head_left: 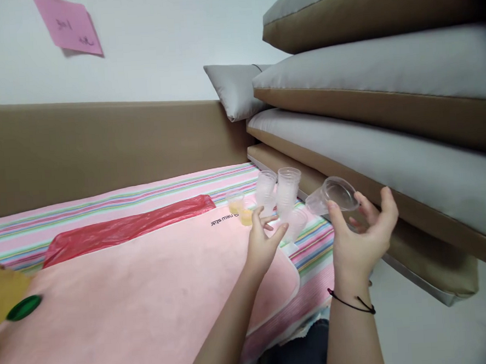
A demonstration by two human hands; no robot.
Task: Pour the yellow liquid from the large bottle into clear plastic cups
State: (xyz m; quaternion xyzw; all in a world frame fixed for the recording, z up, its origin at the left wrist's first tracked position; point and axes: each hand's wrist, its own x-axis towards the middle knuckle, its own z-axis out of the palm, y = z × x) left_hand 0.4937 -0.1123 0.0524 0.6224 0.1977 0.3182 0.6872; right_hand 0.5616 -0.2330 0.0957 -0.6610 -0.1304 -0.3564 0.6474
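My right hand (359, 238) grips a clear plastic cup (316, 202) by its rim, thumb on the near side and fingers beyond. The cup is tilted, with its mouth toward my hand. My left hand (265, 238) has its fingers apart beside the cups; I see nothing held in it. Just beyond it stand two stacks of clear plastic cups (288, 187), and another translucent cup (297, 222) sits low beside my left thumb. Two small cups with yellow contents (246, 217) are to the left, partly behind my left fingers.
A pink mat (144, 309) lies over a striped sheet (185, 186). On them are a red plastic bag (126, 230), a green round lid (24, 308) and a yellow item (2, 290). Grey-brown cushions (368, 75) are stacked at the right. A pink note (69, 25) is on the wall.
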